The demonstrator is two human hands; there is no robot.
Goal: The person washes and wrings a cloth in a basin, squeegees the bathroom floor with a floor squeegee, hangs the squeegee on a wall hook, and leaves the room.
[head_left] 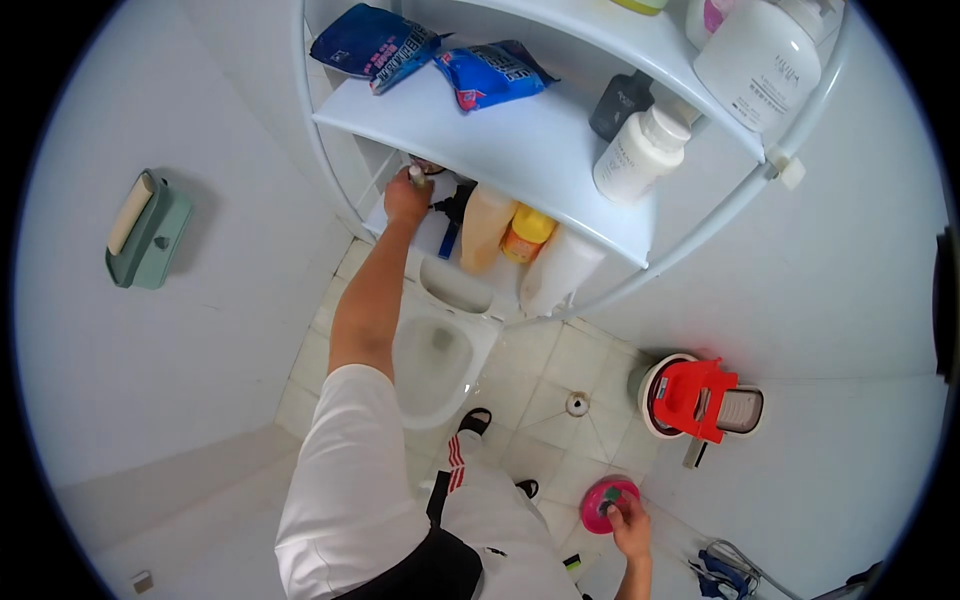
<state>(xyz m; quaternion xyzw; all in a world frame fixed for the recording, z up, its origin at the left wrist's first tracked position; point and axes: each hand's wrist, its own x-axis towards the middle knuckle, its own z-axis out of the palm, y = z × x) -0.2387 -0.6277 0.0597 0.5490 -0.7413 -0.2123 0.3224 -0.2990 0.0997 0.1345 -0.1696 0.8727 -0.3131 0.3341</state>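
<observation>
My left hand (408, 197) reaches onto the lower shelf (375, 217) of a white rack, above the toilet. Its fingers are closed round something with a small pale top; the rest is hidden by the hand and the shelf above. Just right of it are a black nozzle-like thing (456, 203), a beige bottle (486, 228), a yellow-orange bottle (528, 234) and a white bottle (560, 270). Low at the right, my right hand (630, 525) is over a pink basin (590, 512). Its fingers are bent together at a small dark-green thing that I cannot make out.
Blue packets (495, 75) and a white jar (640, 155) stand on the middle shelf, with a large pump bottle (762, 65) higher up. Below is the toilet (480, 350). A bucket with a red top (690, 395) stands right of the floor drain (577, 403). A green holder (160, 235) hangs on the left wall.
</observation>
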